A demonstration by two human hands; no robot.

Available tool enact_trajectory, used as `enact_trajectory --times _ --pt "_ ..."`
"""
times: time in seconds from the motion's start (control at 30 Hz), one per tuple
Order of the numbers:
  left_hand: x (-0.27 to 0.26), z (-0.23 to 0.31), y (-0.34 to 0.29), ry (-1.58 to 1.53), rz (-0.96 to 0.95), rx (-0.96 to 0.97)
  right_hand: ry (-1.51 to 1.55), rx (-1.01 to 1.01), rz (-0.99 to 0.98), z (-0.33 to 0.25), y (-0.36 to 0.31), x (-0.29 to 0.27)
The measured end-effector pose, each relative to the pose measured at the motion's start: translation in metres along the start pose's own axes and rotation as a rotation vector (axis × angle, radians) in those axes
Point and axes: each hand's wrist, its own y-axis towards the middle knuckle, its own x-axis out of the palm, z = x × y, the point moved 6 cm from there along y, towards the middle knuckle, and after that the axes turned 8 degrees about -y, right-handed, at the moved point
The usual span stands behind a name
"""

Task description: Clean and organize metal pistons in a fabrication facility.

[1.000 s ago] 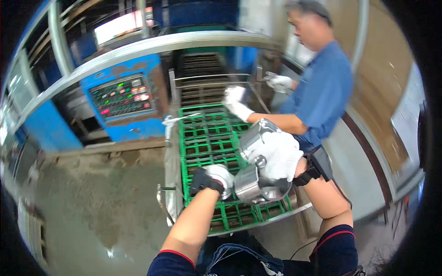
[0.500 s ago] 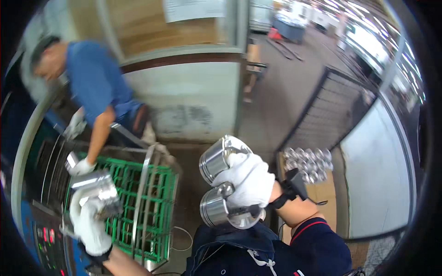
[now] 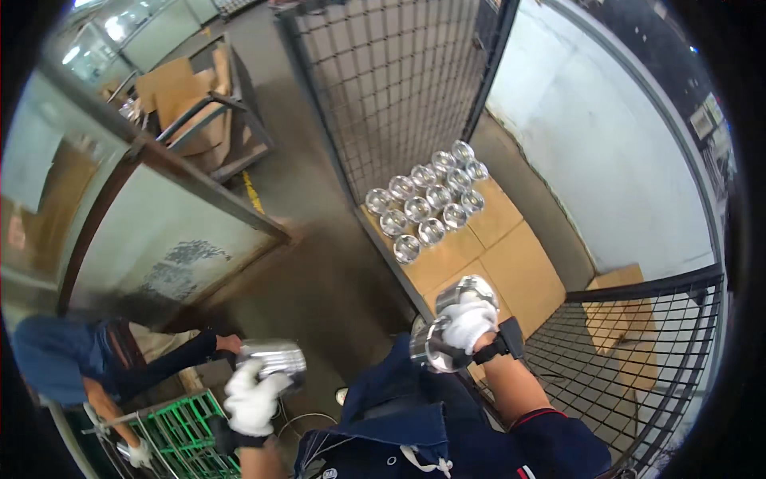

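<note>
Both hands have swung round with the view since the earlier frame, bringing the set-down pistons [image 3: 439, 197] from about 3 o'clock to between 1 and 2, and the co-worker [image 3: 48, 359] from 10 to 8. Nearest, at 7 o'clock, the white-gloved left hand [image 3: 255, 397] is clamped on 1 shiny piston [image 3: 279, 358]. Between 4 and 5, the right hand [image 3: 467, 318], also gloved, is closed on 2 more pistons [image 3: 432, 350], held side by side near the cardboard [image 3: 523, 275]. Between 7 and 8, the green rack [image 3: 185, 423] sits low, a gloved hand of the blue-shirted co-worker at its edge. Farther out, 14 pistons stand in slanting rows on the cardboard, which reaches round to 4 o'clock. Black wire mesh [image 3: 638, 335] curves past it there; a white panel [image 3: 590, 136] rises at 2. Beyond the rows, a mesh gate [image 3: 391, 88] stands at 12. Farther still, at 10 o'clock, a cart [image 3: 247, 132] holds loose cardboard pieces [image 3: 171, 88].
</note>
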Motion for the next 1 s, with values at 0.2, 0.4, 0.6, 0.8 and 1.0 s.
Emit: enact_trajectory --times 0.2,0.4,0.6,0.8,1.0 --pt "0.231 -0.035 0.095 0.799 -0.636 0.009 0.244 0.390 -0.199 0.115 0.011 0.052" --pt "0.411 -0.132 0.134 0.865 -1.119 0.397 0.401 0.604 -0.032 0.161 0.004 0.139" --pt "0.534 -0.251 0.165 0.928 -1.299 0.438 0.387 0.749 -0.268 0.163 0.014 0.202" --pt "0.572 -0.323 0.211 1.081 -1.379 0.413 0.496 0.861 -0.357 0.170 0.094 0.244" --pt "0.603 -0.311 0.237 1.176 -1.346 0.389 0.514 0.725 0.068 0.199 0.199 0.291"
